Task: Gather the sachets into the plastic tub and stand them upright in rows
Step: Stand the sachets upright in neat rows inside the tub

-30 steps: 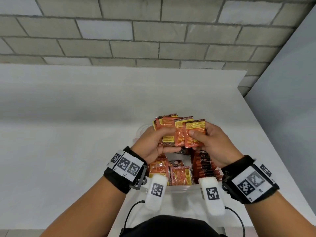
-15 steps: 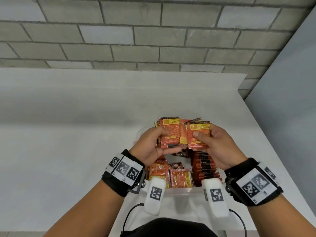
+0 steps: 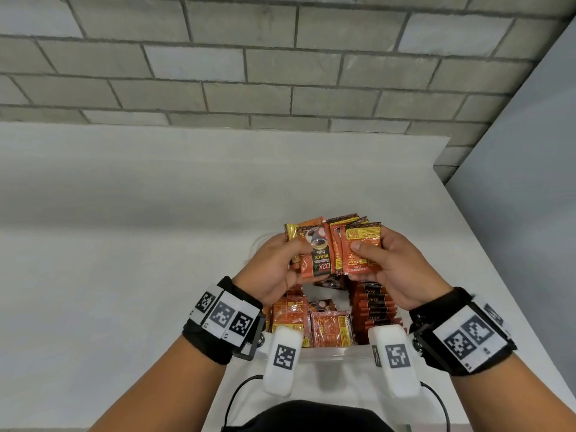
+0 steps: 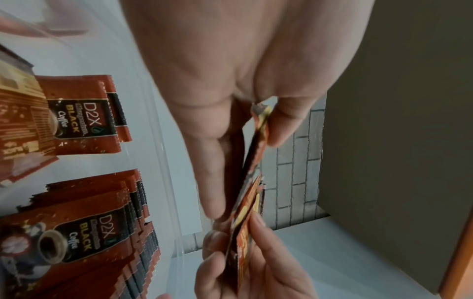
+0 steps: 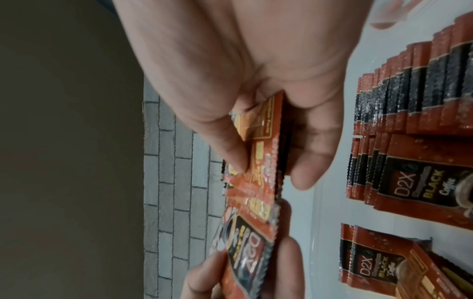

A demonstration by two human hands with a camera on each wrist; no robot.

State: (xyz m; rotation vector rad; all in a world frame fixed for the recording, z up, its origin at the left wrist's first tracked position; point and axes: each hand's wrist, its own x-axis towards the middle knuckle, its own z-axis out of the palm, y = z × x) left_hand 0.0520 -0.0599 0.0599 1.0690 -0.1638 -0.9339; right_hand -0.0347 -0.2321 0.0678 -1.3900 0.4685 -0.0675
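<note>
Both hands hold a fanned bunch of red-orange coffee sachets (image 3: 335, 244) above the clear plastic tub (image 3: 330, 352). My left hand (image 3: 274, 263) pinches the bunch's left side, where one sachet (image 3: 314, 257) shows its black label. My right hand (image 3: 383, 260) pinches the right side, thumb on a sachet's back. The wrist views show the bunch edge-on: sachets (image 4: 252, 178) between thumb and fingers, sachets (image 5: 258, 182) likewise. Inside the tub, a row of upright sachets (image 3: 375, 307) stands at the right and looser sachets (image 3: 311, 322) lie at the left.
The tub sits near the front edge of a white table (image 3: 124, 260), close to its right edge. A grey block wall (image 3: 249, 63) rises behind and a grey panel (image 3: 530, 182) stands at the right. White wrist-camera housings (image 3: 283, 357) hang over the tub's near rim.
The bunch has been reshuffled between the hands: a sachet on the left now shows its printed black-label front. Both hands stay over the tub at about the same height.
</note>
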